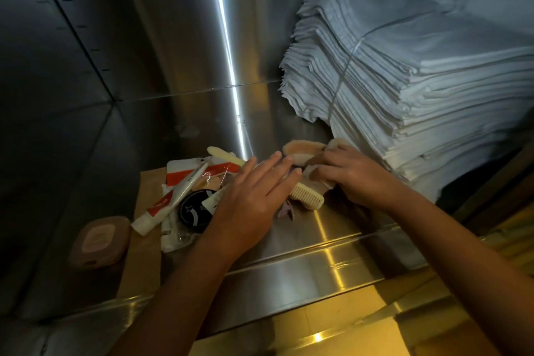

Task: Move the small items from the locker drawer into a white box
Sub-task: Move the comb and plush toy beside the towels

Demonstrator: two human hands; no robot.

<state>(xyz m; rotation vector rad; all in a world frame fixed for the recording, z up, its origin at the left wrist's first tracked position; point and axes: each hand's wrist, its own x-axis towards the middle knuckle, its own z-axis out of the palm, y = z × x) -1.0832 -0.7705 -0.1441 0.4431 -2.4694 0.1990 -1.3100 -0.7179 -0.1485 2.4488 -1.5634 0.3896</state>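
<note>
**Small items heaped in the drawer, both hands on them**

Nearest, the left hand lies flat, fingers straight, over the heap. The comb pokes out from under it, long axis running near-right to far-left. Beyond, the right hand curls round a beige pad at the heap's right end, beside the stacked white cloths. No white box shows.

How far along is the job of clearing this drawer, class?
Done: nothing that shows. In hand: the right hand grips beige pads, and the left hand rests flat on the comb. Left: the tube, tin, brown case and packets all lie in the drawer.
</note>
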